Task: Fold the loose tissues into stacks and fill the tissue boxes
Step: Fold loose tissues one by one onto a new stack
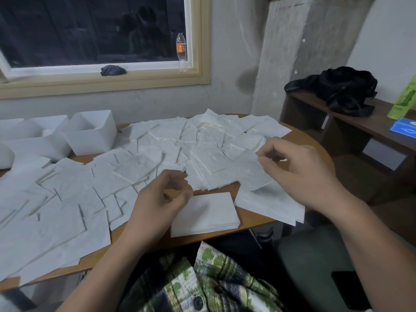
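head view: tissue [249,174] pinched in right hand [299,174], left hand [157,199] curled, hold unclear; bottle [181,50] label unreadable

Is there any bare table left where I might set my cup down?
Barely. Bare wood shows on the table at its right rim beyond the right hand, and in a thin strip at the near edge below the folded stack. Elsewhere loose tissues crowd it.

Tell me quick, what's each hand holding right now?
Left hand: fingers curled, holding nothing visible.
Right hand: pinching a loose tissue by its edge.
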Demonstrator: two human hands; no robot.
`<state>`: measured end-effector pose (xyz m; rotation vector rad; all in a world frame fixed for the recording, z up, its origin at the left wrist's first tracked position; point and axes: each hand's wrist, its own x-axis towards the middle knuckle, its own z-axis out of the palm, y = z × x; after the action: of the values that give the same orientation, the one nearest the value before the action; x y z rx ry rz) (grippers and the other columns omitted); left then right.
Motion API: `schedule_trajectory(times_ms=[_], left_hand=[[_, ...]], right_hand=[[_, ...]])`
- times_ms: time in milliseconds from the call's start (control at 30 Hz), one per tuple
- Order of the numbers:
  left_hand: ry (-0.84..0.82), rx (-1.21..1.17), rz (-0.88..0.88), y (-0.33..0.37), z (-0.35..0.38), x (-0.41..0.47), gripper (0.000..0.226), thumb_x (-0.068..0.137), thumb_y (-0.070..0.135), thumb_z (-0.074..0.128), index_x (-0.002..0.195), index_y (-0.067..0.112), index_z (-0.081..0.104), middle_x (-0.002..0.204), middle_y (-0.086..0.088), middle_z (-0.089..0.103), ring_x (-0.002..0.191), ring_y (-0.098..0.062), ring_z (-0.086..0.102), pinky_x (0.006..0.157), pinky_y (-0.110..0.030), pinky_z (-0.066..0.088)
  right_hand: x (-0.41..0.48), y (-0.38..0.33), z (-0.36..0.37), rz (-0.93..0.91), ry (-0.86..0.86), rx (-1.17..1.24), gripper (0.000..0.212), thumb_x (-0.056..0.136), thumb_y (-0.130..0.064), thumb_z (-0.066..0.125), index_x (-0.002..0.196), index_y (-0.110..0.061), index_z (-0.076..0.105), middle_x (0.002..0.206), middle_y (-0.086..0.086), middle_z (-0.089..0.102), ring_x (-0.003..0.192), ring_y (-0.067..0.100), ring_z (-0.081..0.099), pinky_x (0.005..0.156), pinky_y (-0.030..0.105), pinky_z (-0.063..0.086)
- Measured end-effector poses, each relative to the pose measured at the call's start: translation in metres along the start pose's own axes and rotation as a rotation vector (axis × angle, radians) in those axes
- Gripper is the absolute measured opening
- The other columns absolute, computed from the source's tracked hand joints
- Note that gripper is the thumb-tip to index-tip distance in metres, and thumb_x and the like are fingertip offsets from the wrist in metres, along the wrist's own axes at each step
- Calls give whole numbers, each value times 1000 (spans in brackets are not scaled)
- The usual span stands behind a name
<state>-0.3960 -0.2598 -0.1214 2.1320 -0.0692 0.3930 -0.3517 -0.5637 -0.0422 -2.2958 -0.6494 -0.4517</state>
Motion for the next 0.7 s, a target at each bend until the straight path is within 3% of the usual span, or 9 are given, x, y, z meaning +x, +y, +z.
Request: schedule_trajectory(times_ms=[167, 267, 300, 367, 433, 567, 700], left_hand=[[-142, -138, -63, 9, 1, 0, 49, 94, 47, 81, 137, 50, 58, 132, 23, 68, 125, 1, 63, 101, -32, 52], [-240, -300, -116, 13, -1, 0, 32, 98, 44, 77, 129, 37, 69, 119, 7, 78, 112, -17, 75, 102, -48, 57], [-242, -378, -120, 15, -2, -2, 23, 100, 36, 76, 122, 28, 74, 114, 1, 81, 108, -19, 77, 100, -45, 58], [-185, -445, -104, 17, -5, -4, 13, 101, 25, 73, 106, 14, 78, 101, -2, 82, 96, -15, 77, 87, -25, 57], [-139, -447, -114, 14, -9, -6, 18, 100, 19, 73, 91, 3, 73, 84, -1, 77, 78, -11, 71, 72, -17, 50], [-140, -405, -202, 5, -17, -8, 31, 98, 20, 77, 79, 2, 61, 65, 3, 56, 60, -9, 51, 67, -29, 38], [-138, -256, -241, -3, -20, -8, 35, 95, 28, 81, 78, 6, 61, 62, 5, 57, 56, -8, 48, 67, -32, 36]], right_hand=[[-5, -40, 3, -86, 28, 161, 9, 99, -6, 71, 98, -15, 71, 90, -7, 73, 85, 2, 68, 73, 4, 45], [-7, -49, 8, -81, 53, 276, 11, 100, -6, 69, 96, -15, 70, 82, -3, 72, 72, 4, 65, 67, 7, 42], [-7, -48, 11, -64, 68, 296, 11, 101, -7, 69, 96, -17, 69, 79, -2, 71, 70, 9, 63, 65, 9, 42], [-7, -40, 20, -5, 103, 335, 10, 102, -9, 68, 97, -17, 69, 73, 2, 68, 64, 16, 56, 62, 16, 42], [-8, -30, 30, 83, 114, 384, 10, 101, -9, 69, 102, -18, 68, 69, 2, 67, 66, 28, 54, 64, 24, 43], [-16, -10, 50, 213, 53, 424, 20, 98, -9, 72, 111, -24, 65, 71, 2, 69, 67, 32, 61, 74, 40, 53], [-25, 2, 72, 286, -15, 361, 18, 99, -15, 71, 110, -26, 63, 74, 0, 71, 67, 25, 64, 71, 37, 56]])
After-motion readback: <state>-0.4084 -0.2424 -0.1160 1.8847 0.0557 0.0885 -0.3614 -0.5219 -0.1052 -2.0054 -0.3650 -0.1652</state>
